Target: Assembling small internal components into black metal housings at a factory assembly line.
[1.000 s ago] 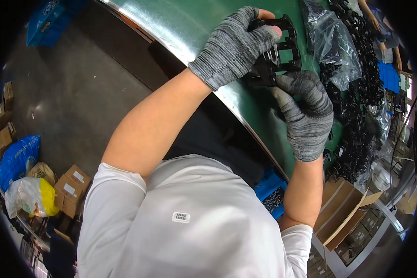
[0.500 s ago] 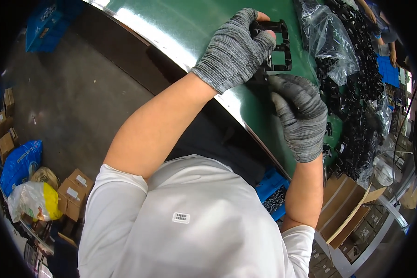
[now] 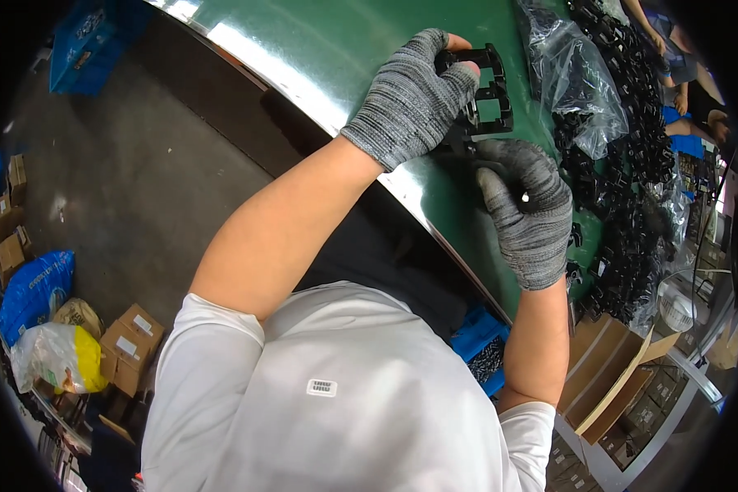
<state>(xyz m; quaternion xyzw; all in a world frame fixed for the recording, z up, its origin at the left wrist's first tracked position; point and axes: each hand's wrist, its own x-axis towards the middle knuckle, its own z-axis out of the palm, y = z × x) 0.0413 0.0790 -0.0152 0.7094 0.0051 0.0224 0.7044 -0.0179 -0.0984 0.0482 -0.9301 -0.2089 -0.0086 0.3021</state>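
A black plastic frame with square openings (image 3: 497, 90) is gripped in my left hand (image 3: 418, 94), its thumb and fingers closed round the near edge. I wear grey knitted gloves; bare fingertips show on the left one. Close below the frame, my right hand (image 3: 529, 197) has its fingers curled and its thumb bent toward them. A dark piece lies at its fingertips, too shadowed for me to name. Both hands are over a green tabletop (image 3: 369, 33) with a shiny metal edge.
A long heap of black plastic parts (image 3: 631, 205) covers the table's right side, with a clear plastic bag (image 3: 586, 82) on it. An open cardboard box (image 3: 611, 369) stands at lower right. Beneath the table edge is a blue bin (image 3: 480, 332). Another person's arm (image 3: 648, 33) shows at upper right.
The black frame and my left hand have shifted slightly down and left in the picture. My right hand's fingers have bent a little differently, staying near the frame.
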